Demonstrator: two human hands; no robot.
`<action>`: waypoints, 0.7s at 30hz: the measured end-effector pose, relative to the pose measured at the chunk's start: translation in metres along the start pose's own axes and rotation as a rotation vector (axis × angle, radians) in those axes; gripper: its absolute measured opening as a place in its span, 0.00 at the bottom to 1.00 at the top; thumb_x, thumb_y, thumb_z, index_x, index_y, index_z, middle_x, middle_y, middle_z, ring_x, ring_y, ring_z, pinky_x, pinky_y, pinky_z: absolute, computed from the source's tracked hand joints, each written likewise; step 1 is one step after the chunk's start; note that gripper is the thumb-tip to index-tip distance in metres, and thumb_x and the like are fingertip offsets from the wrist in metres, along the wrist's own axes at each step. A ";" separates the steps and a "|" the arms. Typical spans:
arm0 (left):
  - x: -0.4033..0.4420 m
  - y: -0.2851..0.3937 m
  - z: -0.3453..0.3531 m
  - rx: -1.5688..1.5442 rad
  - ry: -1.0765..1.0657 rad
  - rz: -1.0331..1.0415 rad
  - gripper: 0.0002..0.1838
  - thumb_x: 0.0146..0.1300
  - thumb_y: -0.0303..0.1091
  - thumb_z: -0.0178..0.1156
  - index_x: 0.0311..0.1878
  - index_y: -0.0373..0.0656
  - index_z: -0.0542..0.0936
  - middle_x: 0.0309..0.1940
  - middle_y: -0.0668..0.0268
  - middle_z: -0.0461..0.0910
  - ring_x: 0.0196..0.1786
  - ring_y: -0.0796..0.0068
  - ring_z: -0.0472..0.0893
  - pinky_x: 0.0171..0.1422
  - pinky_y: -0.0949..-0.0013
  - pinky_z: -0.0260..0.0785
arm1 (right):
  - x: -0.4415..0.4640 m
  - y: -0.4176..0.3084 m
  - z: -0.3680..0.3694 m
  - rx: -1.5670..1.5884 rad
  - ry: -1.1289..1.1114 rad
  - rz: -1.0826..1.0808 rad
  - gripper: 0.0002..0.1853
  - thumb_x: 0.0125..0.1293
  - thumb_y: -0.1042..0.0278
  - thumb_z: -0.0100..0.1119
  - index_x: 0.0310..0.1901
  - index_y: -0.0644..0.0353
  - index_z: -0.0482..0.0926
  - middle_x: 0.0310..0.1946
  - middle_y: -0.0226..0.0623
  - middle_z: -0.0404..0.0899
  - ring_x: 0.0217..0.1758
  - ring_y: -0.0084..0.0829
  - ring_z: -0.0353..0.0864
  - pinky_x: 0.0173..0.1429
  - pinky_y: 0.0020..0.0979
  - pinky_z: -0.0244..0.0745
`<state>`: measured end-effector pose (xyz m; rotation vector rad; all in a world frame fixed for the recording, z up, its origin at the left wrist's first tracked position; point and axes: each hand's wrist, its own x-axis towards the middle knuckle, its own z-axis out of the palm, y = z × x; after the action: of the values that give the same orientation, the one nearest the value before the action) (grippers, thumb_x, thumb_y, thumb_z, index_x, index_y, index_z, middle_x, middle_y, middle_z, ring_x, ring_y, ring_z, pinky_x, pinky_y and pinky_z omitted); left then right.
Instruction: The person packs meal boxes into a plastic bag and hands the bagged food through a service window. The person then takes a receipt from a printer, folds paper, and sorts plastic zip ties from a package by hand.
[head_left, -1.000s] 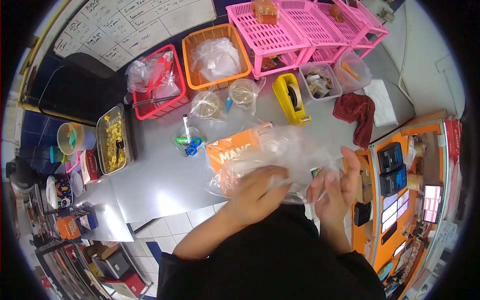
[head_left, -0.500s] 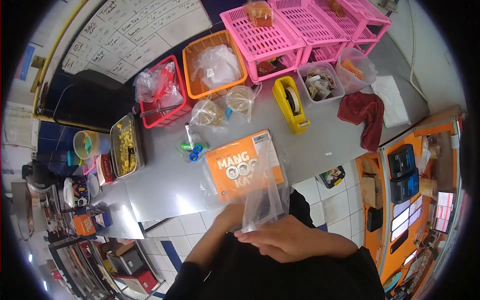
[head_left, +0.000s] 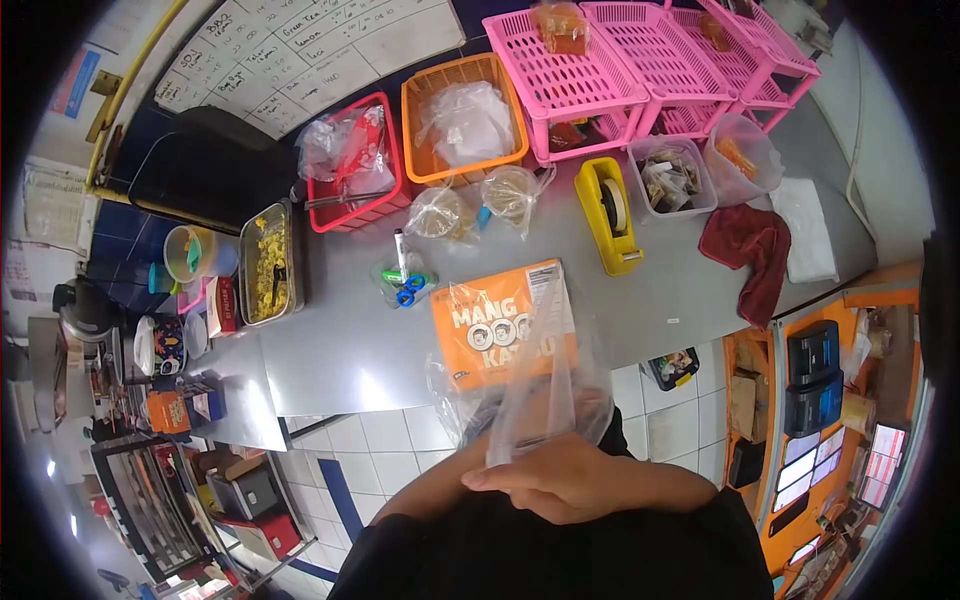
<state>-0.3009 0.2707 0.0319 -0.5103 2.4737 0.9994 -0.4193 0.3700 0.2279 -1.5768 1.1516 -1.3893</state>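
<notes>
Here, right hand (head_left: 557,480) pinches the gathered edge of a clear plastic bag (head_left: 533,415); left hand (head_left: 490,415) sits blurred behind the film, grip impossible to tell. Orange box (head_left: 475,345) lies at the tabletop's (head_left: 335,345) near edge, plastic over its lower part. Farther out: blue-handled scissors (head_left: 411,291) left, yellow tape dispenser (head_left: 607,225) right, orange basket (head_left: 414,140) behind.

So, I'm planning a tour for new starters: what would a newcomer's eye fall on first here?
Probably the bright orange box near the counter edge, with the right hand gripping a clear plastic bag around its near end. Next, perhaps, the pink racks at the back, then the yellow tape dispenser before them.
</notes>
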 end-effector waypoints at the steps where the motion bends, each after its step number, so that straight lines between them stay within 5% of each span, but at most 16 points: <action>1: -0.003 -0.013 0.001 0.013 0.000 -0.039 0.14 0.67 0.41 0.54 0.46 0.43 0.83 0.40 0.49 0.84 0.46 0.48 0.83 0.47 0.48 0.75 | -0.006 -0.002 -0.006 0.021 -0.018 0.048 0.25 0.67 0.75 0.55 0.65 0.50 0.73 0.33 0.37 0.82 0.33 0.39 0.84 0.39 0.37 0.79; 9: -0.058 -0.100 -0.032 0.194 0.048 -0.410 0.16 0.66 0.43 0.56 0.46 0.42 0.84 0.43 0.48 0.84 0.49 0.46 0.82 0.49 0.47 0.74 | -0.024 0.004 -0.008 0.076 -0.131 0.142 0.23 0.70 0.73 0.51 0.65 0.48 0.74 0.30 0.32 0.81 0.33 0.33 0.84 0.39 0.34 0.80; 11: -0.062 -0.090 -0.046 0.019 0.347 -0.661 0.16 0.68 0.42 0.53 0.42 0.41 0.85 0.38 0.48 0.84 0.46 0.49 0.84 0.49 0.50 0.75 | -0.023 0.007 -0.003 -0.003 -0.086 0.063 0.20 0.72 0.70 0.50 0.64 0.48 0.76 0.30 0.31 0.82 0.33 0.32 0.84 0.40 0.33 0.80; 14: -0.067 -0.094 -0.068 -0.136 0.375 -0.351 0.16 0.69 0.41 0.51 0.41 0.41 0.85 0.36 0.50 0.84 0.42 0.51 0.84 0.50 0.53 0.74 | -0.022 0.003 -0.007 0.085 -0.072 0.127 0.18 0.73 0.69 0.50 0.62 0.49 0.76 0.32 0.31 0.83 0.35 0.33 0.85 0.42 0.33 0.80; 19: -0.062 -0.124 -0.050 -0.439 0.403 -0.292 0.10 0.66 0.31 0.55 0.43 0.40 0.83 0.36 0.50 0.84 0.38 0.52 0.83 0.47 0.56 0.74 | -0.016 -0.001 -0.002 0.082 -0.107 0.155 0.17 0.74 0.68 0.50 0.62 0.50 0.76 0.35 0.35 0.83 0.38 0.35 0.85 0.46 0.35 0.80; 21: -0.055 -0.066 -0.110 0.003 0.067 -0.257 0.16 0.72 0.39 0.50 0.49 0.38 0.81 0.42 0.57 0.84 0.42 0.64 0.82 0.49 0.62 0.75 | -0.017 0.000 -0.001 0.033 -0.035 0.186 0.18 0.73 0.67 0.51 0.63 0.50 0.75 0.35 0.37 0.83 0.40 0.36 0.85 0.47 0.37 0.80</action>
<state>-0.2499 0.1572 0.0947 -0.8491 2.3884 0.8882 -0.4205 0.3860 0.2227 -1.4267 1.2153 -1.2487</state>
